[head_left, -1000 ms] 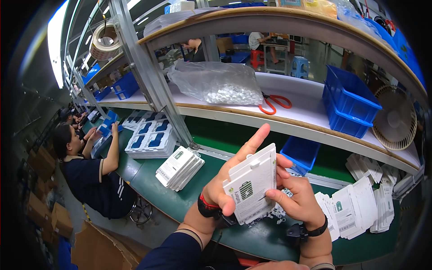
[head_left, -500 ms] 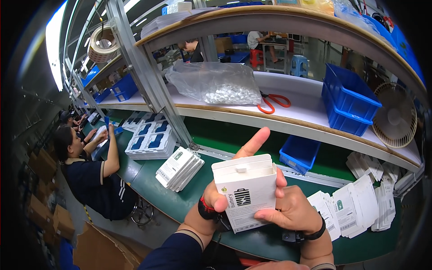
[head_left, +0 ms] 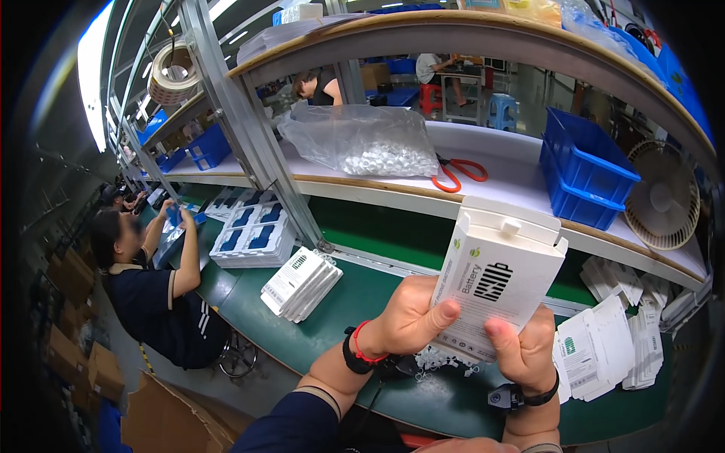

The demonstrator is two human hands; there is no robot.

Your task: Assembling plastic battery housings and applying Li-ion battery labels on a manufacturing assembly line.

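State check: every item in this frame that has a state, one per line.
white box: erected, upright, top flap unclosed, held in both hands
left hand: gripping box's left edge
right hand: gripping box's lower right
flat box stack: lying fanned on the green belt
scissors: shut, lying on shelf
plastic bag: lying on shelf, holds white parts
fan: upright; running or not, cannot tell

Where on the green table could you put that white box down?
Bare green belt lies between the stack of flat white cartons and the left hand. Right of the white box, it is crowded with flat cartons.
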